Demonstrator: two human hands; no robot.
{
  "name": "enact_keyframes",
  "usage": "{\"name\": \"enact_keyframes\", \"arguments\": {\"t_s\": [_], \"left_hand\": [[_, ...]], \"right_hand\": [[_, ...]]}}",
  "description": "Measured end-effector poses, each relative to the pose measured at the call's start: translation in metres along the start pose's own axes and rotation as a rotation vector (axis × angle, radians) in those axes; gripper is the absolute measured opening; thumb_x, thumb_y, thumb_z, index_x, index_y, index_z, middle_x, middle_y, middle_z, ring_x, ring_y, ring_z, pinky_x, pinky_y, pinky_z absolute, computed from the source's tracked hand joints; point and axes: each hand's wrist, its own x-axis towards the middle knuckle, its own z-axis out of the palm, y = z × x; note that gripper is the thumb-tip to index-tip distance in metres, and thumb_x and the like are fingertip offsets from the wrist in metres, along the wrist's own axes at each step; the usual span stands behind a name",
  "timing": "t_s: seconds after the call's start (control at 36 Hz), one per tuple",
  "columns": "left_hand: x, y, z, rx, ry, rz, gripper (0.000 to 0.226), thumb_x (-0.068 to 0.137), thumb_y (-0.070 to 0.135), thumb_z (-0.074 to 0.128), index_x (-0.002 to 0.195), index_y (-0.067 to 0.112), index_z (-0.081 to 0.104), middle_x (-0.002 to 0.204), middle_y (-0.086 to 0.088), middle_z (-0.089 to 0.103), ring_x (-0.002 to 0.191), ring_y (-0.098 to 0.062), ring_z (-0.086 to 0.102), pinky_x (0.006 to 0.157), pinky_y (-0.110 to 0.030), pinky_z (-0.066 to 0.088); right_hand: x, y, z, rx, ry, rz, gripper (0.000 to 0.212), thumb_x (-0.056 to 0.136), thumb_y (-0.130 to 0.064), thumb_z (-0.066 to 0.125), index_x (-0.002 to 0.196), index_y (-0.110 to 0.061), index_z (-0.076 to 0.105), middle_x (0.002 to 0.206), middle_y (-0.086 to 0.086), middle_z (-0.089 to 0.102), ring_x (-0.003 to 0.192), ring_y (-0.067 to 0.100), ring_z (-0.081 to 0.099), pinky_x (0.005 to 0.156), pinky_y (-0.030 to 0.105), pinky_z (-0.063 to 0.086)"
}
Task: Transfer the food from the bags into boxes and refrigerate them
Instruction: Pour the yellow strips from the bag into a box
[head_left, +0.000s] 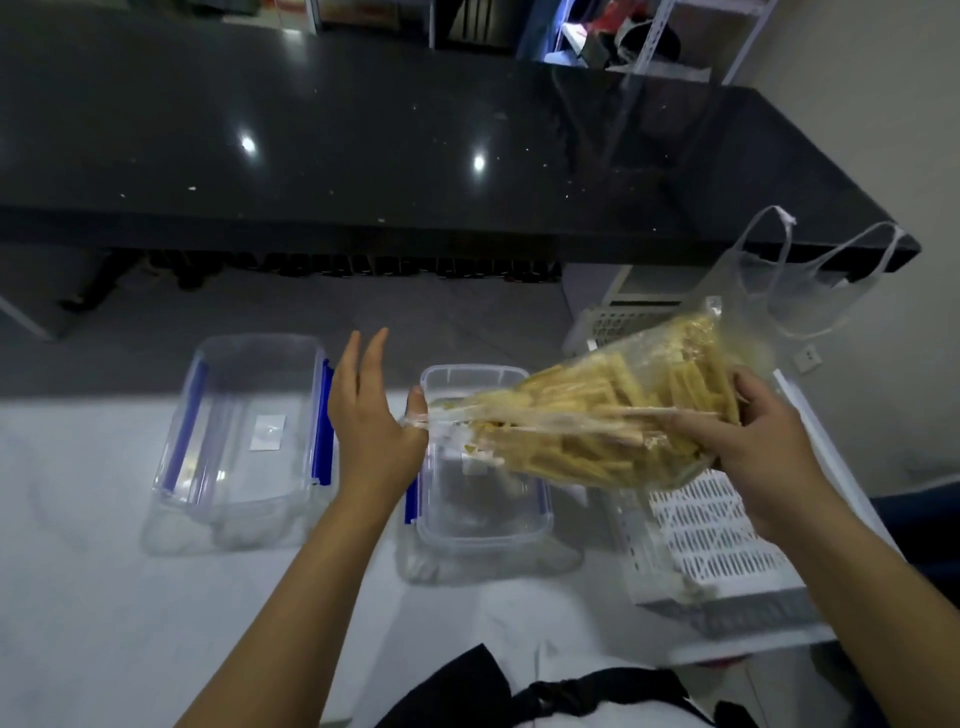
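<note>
A clear plastic bag (613, 415) full of pale yellow food sticks lies tilted on its side above a clear box (483, 525) with blue clips. My right hand (748, 441) grips the bag's fat bottom end from the right. My left hand (369, 415) pinches the bag's mouth between thumb and palm, with the other fingers stretched out straight. The mouth points left and down, over the box. A few sticks sit at the opening, and whether any lie in the box is unclear. A second clear box (244, 431) with blue clips stands empty to the left.
Both boxes stand on a white table (104, 597). A white perforated basket (717, 561) sits at the right, under my right forearm. An empty thin plastic bag (810, 280) rises behind it. A dark glossy counter (363, 145) runs across the back.
</note>
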Motion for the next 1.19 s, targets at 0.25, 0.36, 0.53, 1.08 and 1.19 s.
{"name": "enact_keyframes", "arguments": {"t_s": [0.25,0.36,0.53,1.08,1.19], "left_hand": [[-0.005,0.005,0.006,-0.049,-0.022,-0.049,0.06,0.1,0.02,0.058,0.154,0.028,0.032,0.165,0.002,0.021,0.151,-0.019,0.018,0.121,-0.047,0.025],[-0.008,0.002,0.013,-0.001,-0.054,0.005,0.06,0.101,0.025,0.057,0.154,0.033,0.031,0.164,0.003,0.021,0.151,-0.02,0.018,0.119,-0.046,0.024],[-0.012,-0.002,0.013,0.01,-0.081,-0.06,0.061,0.1,0.029,0.057,0.154,0.035,0.028,0.165,0.004,0.021,0.151,-0.02,0.019,0.12,-0.053,0.026],[-0.021,-0.012,0.031,0.074,-0.133,-0.016,0.06,0.096,0.016,0.062,0.15,0.026,0.038,0.158,-0.004,0.035,0.146,-0.025,0.029,0.119,-0.047,0.026],[-0.024,-0.014,0.029,0.018,-0.16,-0.095,0.068,0.092,0.011,0.065,0.151,0.03,0.036,0.159,-0.001,0.033,0.146,-0.022,0.027,0.12,-0.047,0.026]], "right_hand": [[0.008,-0.006,-0.006,-0.032,0.039,-0.074,0.04,0.07,-0.008,0.084,0.098,-0.034,0.073,0.096,0.0,0.076,0.086,0.024,0.075,0.063,0.031,0.06],[0.01,-0.004,-0.002,-0.037,0.066,-0.118,0.043,0.07,-0.006,0.084,0.096,-0.039,0.074,0.093,-0.004,0.076,0.081,0.017,0.075,0.061,0.026,0.059],[0.013,-0.005,-0.004,-0.058,0.042,-0.124,0.048,0.072,-0.001,0.079,0.101,-0.038,0.074,0.094,-0.003,0.076,0.085,0.021,0.074,0.063,0.026,0.058],[0.015,-0.031,0.001,-0.228,0.039,-0.346,0.042,0.074,-0.016,0.081,0.107,-0.04,0.071,0.095,-0.008,0.074,0.084,0.011,0.072,0.067,0.023,0.059],[0.016,-0.03,0.002,-0.232,0.055,-0.321,0.043,0.074,-0.01,0.082,0.105,-0.037,0.072,0.092,-0.006,0.074,0.081,0.013,0.073,0.07,0.03,0.062]]}}
